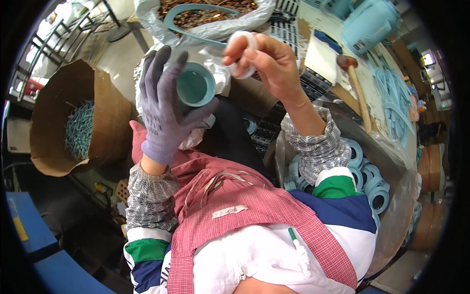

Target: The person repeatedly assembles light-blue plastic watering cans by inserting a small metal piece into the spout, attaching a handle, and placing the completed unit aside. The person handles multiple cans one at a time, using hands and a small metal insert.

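Note:
My left hand (161, 112), in a grey-lavender knit glove, holds a light blue plastic cup (195, 84). Its thumb lies on the near side of the cup and the fingers stretch up along the left side. The cup's round mouth faces up toward me. Just to the right and a little higher, my bare right hand (275, 63) pinches a white ring (252, 43) between thumb and fingers. Ring and cup are apart. Beneath the hands, some white plastic wrapping (223, 81) shows behind the cup.
A cardboard drum (111, 115) with thin blue strips stands at left. A plastic bag (264, 11) of amber pieces lies ahead. On the right-hand table are a mallet (360, 88), a light blue pitcher (369, 29) and blue bands (391, 103). Several blue rings (378, 192) fill a lined box by my right arm.

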A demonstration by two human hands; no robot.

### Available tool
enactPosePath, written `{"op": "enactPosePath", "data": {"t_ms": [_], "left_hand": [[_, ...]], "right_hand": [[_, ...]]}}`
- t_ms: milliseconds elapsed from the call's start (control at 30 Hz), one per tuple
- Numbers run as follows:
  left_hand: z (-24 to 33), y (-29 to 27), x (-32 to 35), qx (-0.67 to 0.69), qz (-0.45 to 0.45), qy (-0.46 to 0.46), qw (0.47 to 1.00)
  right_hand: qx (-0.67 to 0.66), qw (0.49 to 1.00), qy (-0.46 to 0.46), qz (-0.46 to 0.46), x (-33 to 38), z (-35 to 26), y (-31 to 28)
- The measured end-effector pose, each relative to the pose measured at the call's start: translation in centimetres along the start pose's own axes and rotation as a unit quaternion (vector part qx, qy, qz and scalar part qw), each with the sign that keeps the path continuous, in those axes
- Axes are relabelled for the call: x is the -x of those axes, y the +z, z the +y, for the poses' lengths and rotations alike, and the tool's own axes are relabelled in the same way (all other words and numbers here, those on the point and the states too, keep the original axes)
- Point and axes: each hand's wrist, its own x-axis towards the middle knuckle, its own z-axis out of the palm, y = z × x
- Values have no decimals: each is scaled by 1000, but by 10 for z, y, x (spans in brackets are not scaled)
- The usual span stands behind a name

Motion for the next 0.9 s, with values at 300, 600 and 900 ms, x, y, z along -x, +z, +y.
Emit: {"op": "enactPosePath", "data": {"t_ms": [300, 600, 900], "left_hand": [[-7, 35, 2, 127, -50, -27, 990], [-8, 32, 15, 169, -95, -62, 979], [-21, -9, -6, 179, -288, 66, 939]], "right_hand": [[381, 924, -7, -18, 11, 14, 29], [571, 811, -15, -128, 19, 30, 43], [461, 854, 52, -235, 19, 17, 39]]}}
